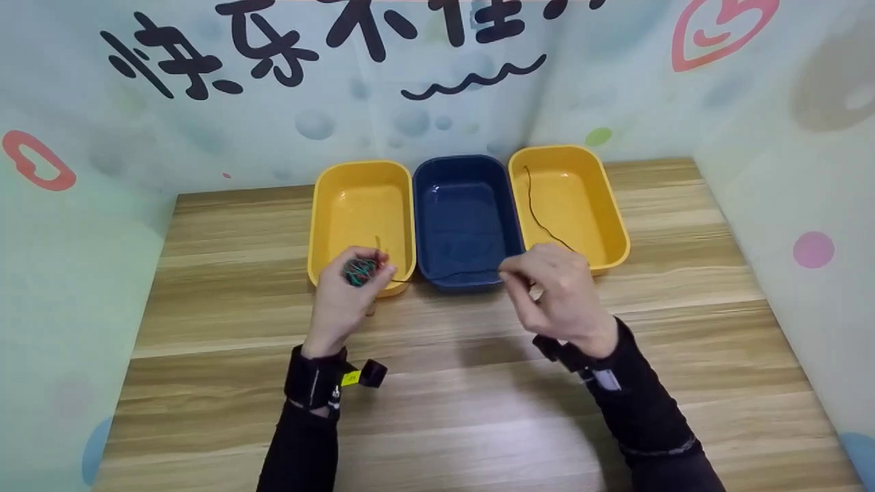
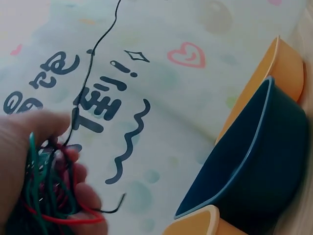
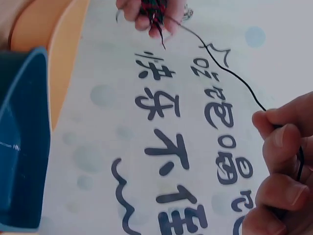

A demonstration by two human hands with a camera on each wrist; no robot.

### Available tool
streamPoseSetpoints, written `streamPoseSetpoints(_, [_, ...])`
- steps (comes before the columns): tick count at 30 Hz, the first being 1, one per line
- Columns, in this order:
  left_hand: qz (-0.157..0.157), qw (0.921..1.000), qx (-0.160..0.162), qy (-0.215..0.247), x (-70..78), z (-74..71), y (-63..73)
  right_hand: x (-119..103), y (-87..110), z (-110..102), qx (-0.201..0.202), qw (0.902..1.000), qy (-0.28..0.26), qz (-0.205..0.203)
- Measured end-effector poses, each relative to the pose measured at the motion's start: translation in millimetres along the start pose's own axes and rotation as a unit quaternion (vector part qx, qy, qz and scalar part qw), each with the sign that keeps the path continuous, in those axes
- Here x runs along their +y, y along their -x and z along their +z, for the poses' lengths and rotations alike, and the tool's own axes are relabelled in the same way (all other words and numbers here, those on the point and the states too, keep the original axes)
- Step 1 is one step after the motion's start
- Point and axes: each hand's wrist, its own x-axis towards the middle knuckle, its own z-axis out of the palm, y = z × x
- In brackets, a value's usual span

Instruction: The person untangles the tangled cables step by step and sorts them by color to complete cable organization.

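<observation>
In my left hand [image 1: 336,307] sits a tangled bundle of thin wires [image 1: 359,272], green, red and black, held by curled fingers and thumb. The left wrist view shows the bundle [image 2: 51,183] close up, with a short dark end sticking out. From it a single black wire [image 1: 472,272] stretches across to my right hand [image 1: 564,290], which pinches it between thumb and index finger. Past that pinch the wire's loose tail [image 1: 536,213] extends over the right yellow bin. Whether the tail touches the bin cannot be told. Both hands are raised at the bins' near edges.
Three bins stand side by side against the back wall: a yellow bin [image 1: 362,205] at left, a navy bin [image 1: 468,212] in the middle and another yellow bin [image 1: 577,205] at right. They rest on a wood-grain table [image 1: 437,410]. Printed walls enclose the back and sides.
</observation>
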Motion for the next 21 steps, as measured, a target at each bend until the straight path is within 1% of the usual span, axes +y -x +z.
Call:
streamPoseSetpoints(2, [0.005, 0.998, -0.045, -0.043, 0.8, 1.3, 2.2, 3, -1.0, -5, 0.015, 0.9997, 0.006, 0.016])
streamPoseSetpoints(4, [0.018, 0.9931, -0.077, -0.087, 2.4, 3.3, 4.0, 6, -1.8, -9, 0.025, 0.9992, 0.012, 0.03])
streamPoseSetpoints(7, [0.033, 0.9828, -0.121, -0.136, 4.6, 5.7, 6.4, 10, -2.7, -13, 0.038, 0.998, 0.022, 0.046])
streamPoseSetpoints(10, [0.042, 0.9709, -0.155, -0.178, 7.4, 7.4, 8.8, 14, -3.1, -15, 0.047, 0.9967, 0.027, 0.06])
streamPoseSetpoints(12, [0.048, 0.965, -0.169, -0.195, 9.0, 8.1, 10.1, 16, -3.2, -16, 0.053, 0.9957, 0.029, 0.07])
streamPoseSetpoints(15, [0.061, 0.9581, -0.186, -0.209, 11.4, 8.7, 12.1, 20, -3.1, -15, 0.059, 0.9945, 0.03, 0.081])
streamPoseSetpoints(17, [0.066, 0.9547, -0.201, -0.209, 13.0, 9.3, 13.3, 21, -2.9, -14, 0.066, 0.9937, 0.031, 0.085])
streamPoseSetpoints(21, [0.064, 0.9485, -0.227, -0.211, 15.6, 10.7, 15.0, 23, -2.8, -15, 0.081, 0.9912, 0.033, 0.099])
